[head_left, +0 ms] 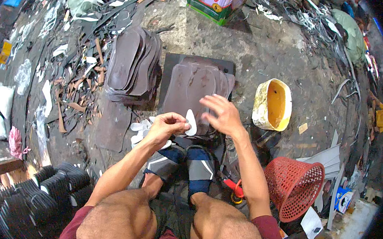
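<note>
Over dark soles (195, 85), left hand (165, 126) pinches white insert (191, 122) beside right hand (222, 115)

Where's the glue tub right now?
In the head view the yellow glue tub sits on the floor to the person's right, just beyond the right hand, beside the dark board with soles and above the red basket.

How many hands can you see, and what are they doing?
2. The left hand pinches a small white piece. The right hand rests open on the brown soles spread over the dark board.
</note>
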A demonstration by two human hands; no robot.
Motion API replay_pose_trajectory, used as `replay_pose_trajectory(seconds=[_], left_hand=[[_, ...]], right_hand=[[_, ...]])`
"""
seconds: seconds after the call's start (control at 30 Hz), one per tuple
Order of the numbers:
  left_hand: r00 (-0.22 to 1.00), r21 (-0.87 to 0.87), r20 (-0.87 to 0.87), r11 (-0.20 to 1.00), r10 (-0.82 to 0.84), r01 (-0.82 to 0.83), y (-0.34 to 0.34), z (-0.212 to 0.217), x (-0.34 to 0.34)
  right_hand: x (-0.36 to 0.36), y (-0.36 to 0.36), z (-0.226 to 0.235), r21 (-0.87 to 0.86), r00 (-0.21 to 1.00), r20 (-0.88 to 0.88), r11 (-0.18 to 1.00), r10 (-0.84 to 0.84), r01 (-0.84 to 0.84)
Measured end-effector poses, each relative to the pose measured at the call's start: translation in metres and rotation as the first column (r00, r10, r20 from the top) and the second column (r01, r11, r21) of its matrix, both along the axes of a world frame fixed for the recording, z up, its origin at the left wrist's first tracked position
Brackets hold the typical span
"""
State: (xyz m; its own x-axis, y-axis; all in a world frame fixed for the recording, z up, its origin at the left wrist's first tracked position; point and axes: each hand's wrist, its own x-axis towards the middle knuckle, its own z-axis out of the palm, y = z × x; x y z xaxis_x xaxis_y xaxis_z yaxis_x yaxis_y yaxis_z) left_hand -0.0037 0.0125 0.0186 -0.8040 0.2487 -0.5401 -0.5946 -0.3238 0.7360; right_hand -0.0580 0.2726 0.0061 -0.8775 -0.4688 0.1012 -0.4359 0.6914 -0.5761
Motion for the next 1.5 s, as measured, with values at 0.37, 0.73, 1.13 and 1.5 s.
replay_pose_trajectory(seconds=[0.37, 0.73, 1.13, 1.5], left_hand=[[0.897, -0.283, -0.338, 0.94, -0.285, 0.191, 0.032, 0.001, -0.006], [0.421, -0.862, -0.458, 0.275, -0.783, -0.427, 0.015, -0.076, 0.004], [0.502, -0.915, -0.397, 0.285, -0.769, -0.287, 0.013, -0.059, -0.004], [0.406, -0.836, -0.487, 0.278, -0.773, -0.473, 0.006, -0.079, 0.008]], right_hand=[[-0.001, -0.006, 0.035, -0.364, 0.817, 0.413, 0.749, -0.404, 0.554], [0.059, -0.045, -0.027, -0.219, 0.986, -0.015, 0.963, -0.164, 0.156], [0.028, -0.032, 0.003, -0.071, 0.918, -0.195, 0.939, -0.345, 0.337], [0.062, -0.061, -0.016, 0.115, 0.986, -0.077, 0.981, -0.15, 0.158]])
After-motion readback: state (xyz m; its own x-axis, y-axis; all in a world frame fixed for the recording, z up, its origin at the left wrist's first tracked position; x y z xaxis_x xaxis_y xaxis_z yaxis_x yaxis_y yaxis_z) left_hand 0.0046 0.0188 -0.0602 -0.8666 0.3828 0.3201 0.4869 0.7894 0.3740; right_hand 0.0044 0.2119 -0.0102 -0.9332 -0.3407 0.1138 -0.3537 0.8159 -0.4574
